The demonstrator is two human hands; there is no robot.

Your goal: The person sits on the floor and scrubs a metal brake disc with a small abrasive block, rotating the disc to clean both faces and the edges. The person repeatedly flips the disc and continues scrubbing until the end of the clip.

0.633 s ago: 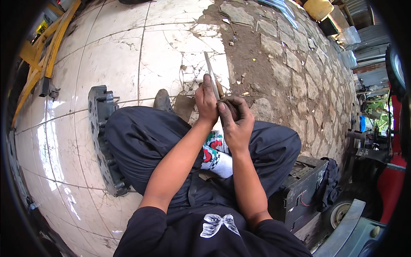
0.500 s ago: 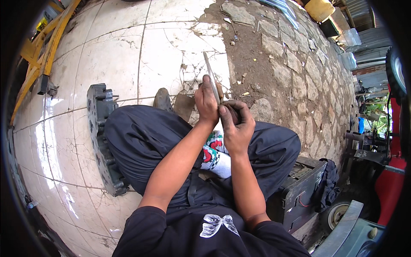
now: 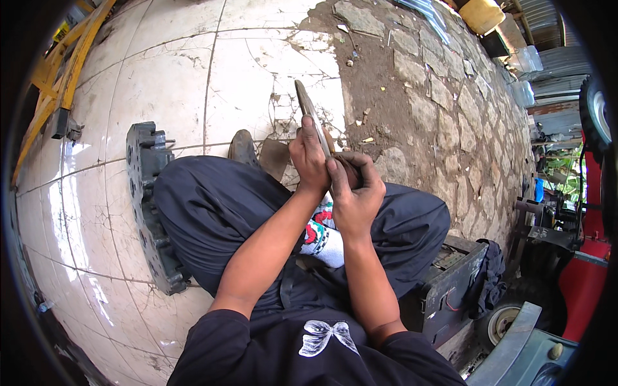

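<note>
My left hand (image 3: 310, 156) is closed around the middle of a thin, flat grey-brown metal piece (image 3: 304, 100), its thumb lying along the face. The piece points up and away, seen almost edge-on, so its full shape is hidden. At the near end, my right hand (image 3: 355, 186) pinches with thumb and bent fingers against the same piece. Dark grime covers the fingertips. Both hands are held close together above my crossed legs. Beside my left knee an engine cylinder head (image 3: 147, 193) stands on its edge on the floor.
I sit on cracked white floor tiles (image 3: 161, 83); dirt and paving stones (image 3: 425, 109) lie to the right. A dark battery-like box (image 3: 444, 312) with a black cloth (image 3: 492, 276) stands by my right knee. A yellow frame (image 3: 76, 71) is far left, a red vehicle (image 3: 582, 289) far right.
The metal piece has turned slightly, so more of its flat face shows and its far tip leans further left. Both hands keep their hold in nearly the same place.
</note>
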